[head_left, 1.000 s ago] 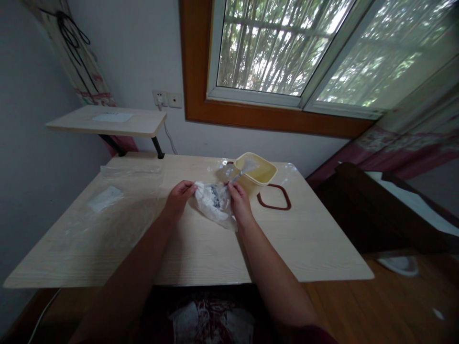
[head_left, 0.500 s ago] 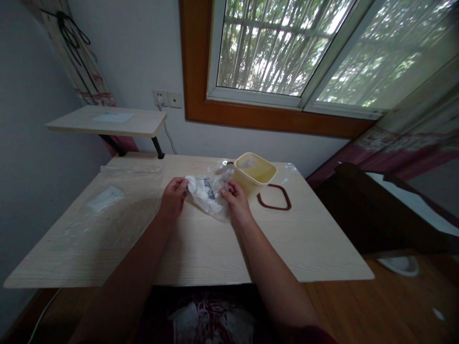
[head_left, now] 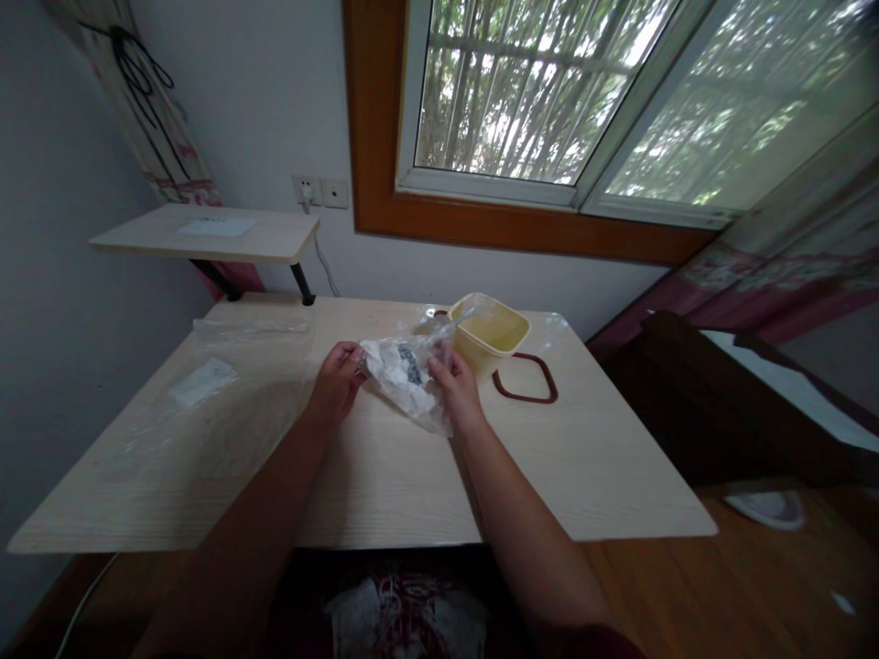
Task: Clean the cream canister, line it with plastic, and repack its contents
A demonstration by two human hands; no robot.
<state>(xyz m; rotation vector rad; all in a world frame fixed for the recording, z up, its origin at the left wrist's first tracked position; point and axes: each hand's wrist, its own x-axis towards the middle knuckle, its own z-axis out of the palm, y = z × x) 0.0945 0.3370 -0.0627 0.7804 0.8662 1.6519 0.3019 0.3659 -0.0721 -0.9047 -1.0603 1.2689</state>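
Between my two hands is a crumpled clear plastic bag (head_left: 402, 377) with white contents and a dark printed patch, held above the table. My left hand (head_left: 336, 377) pinches its left edge, fingers closed. On the right side, my right hand (head_left: 454, 380) grips the bag with thumb and fingers together. Just behind my right hand stands a pale yellow square bin (head_left: 492, 328), its opening facing up. Beside it on the tabletop lies a brown, rounded-square frame (head_left: 549, 380), partly hidden by the bin.
A large clear plastic bag with a white label (head_left: 203, 381) lies flat on the left of the wooden table (head_left: 583, 476). A small raised shelf (head_left: 206, 234) carrying a paper stands at the back left. More clear plastic lies behind the bin.
The bag has shifted slightly right and looks more spread out, its upper part now overlapping the bin's rim. Both hands have moved a little right, still gripping it.
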